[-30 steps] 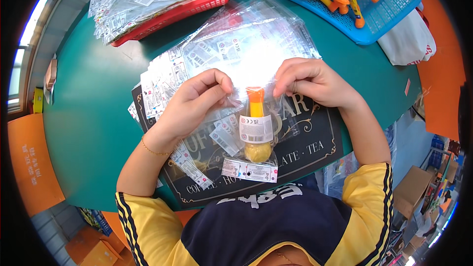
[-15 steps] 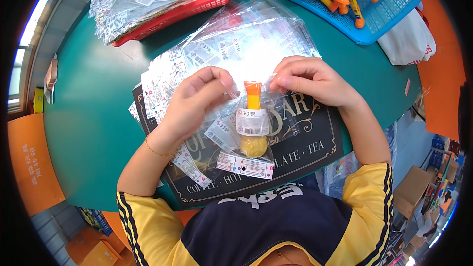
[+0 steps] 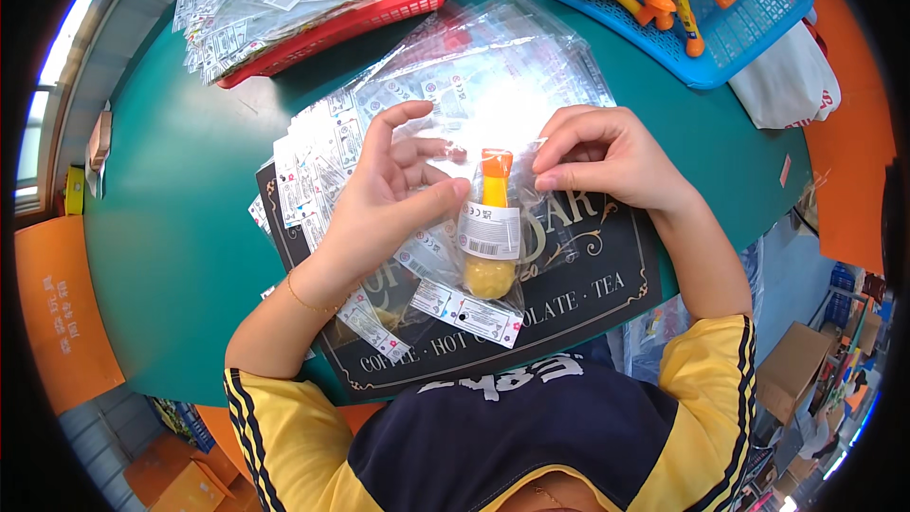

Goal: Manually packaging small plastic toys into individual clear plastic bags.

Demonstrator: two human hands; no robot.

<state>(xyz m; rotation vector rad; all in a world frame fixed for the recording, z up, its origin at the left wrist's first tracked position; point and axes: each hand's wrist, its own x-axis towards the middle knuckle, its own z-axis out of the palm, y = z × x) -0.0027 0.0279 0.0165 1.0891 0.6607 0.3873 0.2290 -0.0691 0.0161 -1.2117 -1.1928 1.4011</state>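
A yellow toy with a knobbly round end and an orange tip lies inside a clear plastic bag, its round end toward me. A white printed label wraps the toy's middle. The bag's printed header strip is at the near end. My right hand pinches the right edge of the bag's far end between thumb and fingers. At the left edge, my left hand has its fingers spread, with the thumb tip by the bag beside the toy's orange end; nothing is gripped in it.
Under the bag is a black printed mat on a green table. Fanned clear bags lie beyond my hands. A red basket holds more bags, and a blue basket holds several similar toys. A white bag sits at the right.
My left fingers have opened from a pinch on the bag's left edge. The bag and toy have tilted slightly, the header strip's right end swinging toward me. My right hand keeps its pinch.
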